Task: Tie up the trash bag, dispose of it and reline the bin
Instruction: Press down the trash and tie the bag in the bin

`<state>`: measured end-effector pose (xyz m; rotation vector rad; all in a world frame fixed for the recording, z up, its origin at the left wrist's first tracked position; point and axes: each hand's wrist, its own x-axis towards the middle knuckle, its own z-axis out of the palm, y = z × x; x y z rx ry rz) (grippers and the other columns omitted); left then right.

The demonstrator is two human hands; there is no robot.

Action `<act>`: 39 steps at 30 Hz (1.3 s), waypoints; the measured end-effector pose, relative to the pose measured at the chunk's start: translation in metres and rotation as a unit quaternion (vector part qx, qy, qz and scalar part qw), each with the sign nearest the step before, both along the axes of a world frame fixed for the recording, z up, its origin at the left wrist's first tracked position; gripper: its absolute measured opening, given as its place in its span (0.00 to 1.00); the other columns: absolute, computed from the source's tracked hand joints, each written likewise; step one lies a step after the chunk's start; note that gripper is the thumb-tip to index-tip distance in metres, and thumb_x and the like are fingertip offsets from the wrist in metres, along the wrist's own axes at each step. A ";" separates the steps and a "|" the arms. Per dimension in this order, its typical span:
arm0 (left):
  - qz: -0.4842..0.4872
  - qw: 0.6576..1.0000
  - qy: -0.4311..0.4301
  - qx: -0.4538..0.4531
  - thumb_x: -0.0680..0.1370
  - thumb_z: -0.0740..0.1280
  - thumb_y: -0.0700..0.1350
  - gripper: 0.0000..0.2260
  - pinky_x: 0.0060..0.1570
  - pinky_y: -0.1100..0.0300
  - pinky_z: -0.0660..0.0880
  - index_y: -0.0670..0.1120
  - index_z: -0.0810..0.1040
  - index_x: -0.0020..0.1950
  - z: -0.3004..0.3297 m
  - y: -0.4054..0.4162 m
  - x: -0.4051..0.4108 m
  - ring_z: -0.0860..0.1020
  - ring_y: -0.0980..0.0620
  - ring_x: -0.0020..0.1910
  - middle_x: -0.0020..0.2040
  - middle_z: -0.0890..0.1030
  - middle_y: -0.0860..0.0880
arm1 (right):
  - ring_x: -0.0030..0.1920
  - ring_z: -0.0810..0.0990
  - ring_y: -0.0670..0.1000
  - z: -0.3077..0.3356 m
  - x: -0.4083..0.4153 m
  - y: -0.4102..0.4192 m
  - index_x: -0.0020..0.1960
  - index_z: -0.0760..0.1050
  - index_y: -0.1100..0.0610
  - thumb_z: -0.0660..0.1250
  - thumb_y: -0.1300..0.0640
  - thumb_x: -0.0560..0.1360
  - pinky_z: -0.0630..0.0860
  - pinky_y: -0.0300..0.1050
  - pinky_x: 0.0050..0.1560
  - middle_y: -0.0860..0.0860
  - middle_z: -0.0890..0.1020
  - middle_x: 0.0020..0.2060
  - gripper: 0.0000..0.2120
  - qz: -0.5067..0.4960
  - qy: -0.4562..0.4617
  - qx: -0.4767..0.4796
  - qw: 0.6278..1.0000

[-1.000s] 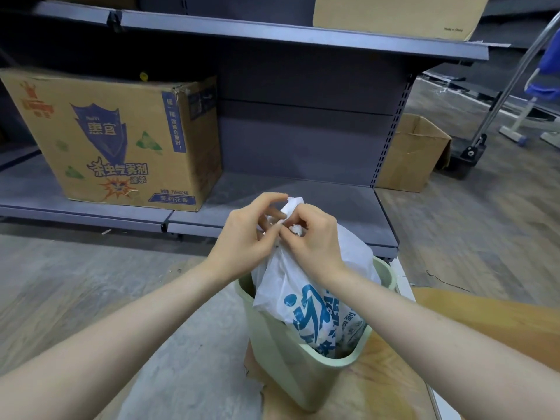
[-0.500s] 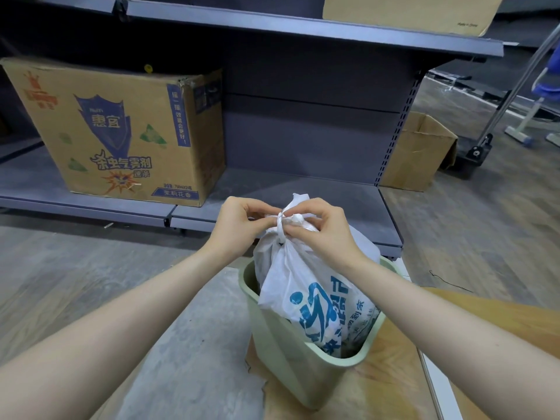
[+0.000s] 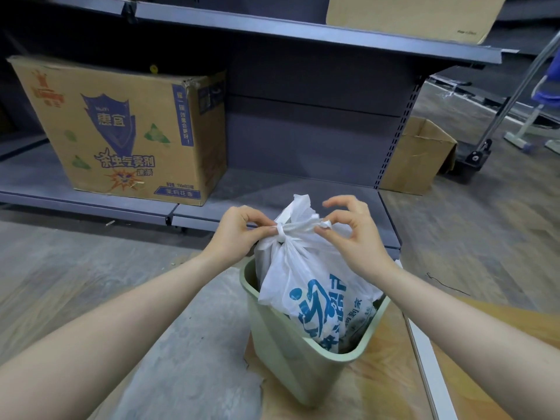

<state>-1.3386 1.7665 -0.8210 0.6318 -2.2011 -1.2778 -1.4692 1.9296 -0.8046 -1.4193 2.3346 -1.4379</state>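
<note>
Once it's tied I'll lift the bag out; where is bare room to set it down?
Bare room: the lower shelf between the printed box and the upright, and the grey floor left of the bin. Crowded: inside the bin, filled by the bag.

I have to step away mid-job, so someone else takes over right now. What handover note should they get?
Left hand: pinches one handle end at the knot.
Right hand: pinches the other handle end, pulled sideways.
White trash bag: sits in the green bin on the floor.
Done: knot formed.
Left: tighten if needed, lift the bag out, dispose of it, reline the bin.
</note>
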 end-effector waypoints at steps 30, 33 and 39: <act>-0.051 0.674 -0.109 -0.729 0.66 0.73 0.33 0.09 0.65 0.35 0.55 0.44 0.80 0.42 -0.010 -0.010 0.012 0.79 0.47 0.40 0.35 0.77 0.48 | 0.33 0.76 0.53 -0.014 0.026 0.002 0.30 0.76 0.55 0.76 0.63 0.57 0.75 0.53 0.55 0.48 0.74 0.24 0.09 -0.056 0.549 0.230 0.802; -0.052 0.639 -0.094 -0.762 0.67 0.66 0.32 0.08 0.64 0.32 0.56 0.44 0.77 0.40 -0.008 -0.011 0.015 0.78 0.46 0.39 0.33 0.75 0.48 | 0.28 0.70 0.54 -0.013 0.020 0.004 0.28 0.71 0.56 0.66 0.72 0.58 0.71 0.51 0.49 0.49 0.68 0.21 0.11 -0.026 0.593 0.211 0.776; -0.082 0.647 -0.089 -0.753 0.66 0.72 0.36 0.09 0.57 0.39 0.72 0.47 0.78 0.41 -0.014 -0.014 0.014 0.75 0.47 0.35 0.31 0.75 0.50 | 0.29 0.66 0.53 -0.009 0.009 0.013 0.32 0.68 0.56 0.44 0.73 0.67 0.59 0.44 0.39 0.49 0.61 0.24 0.19 0.018 0.642 0.119 0.757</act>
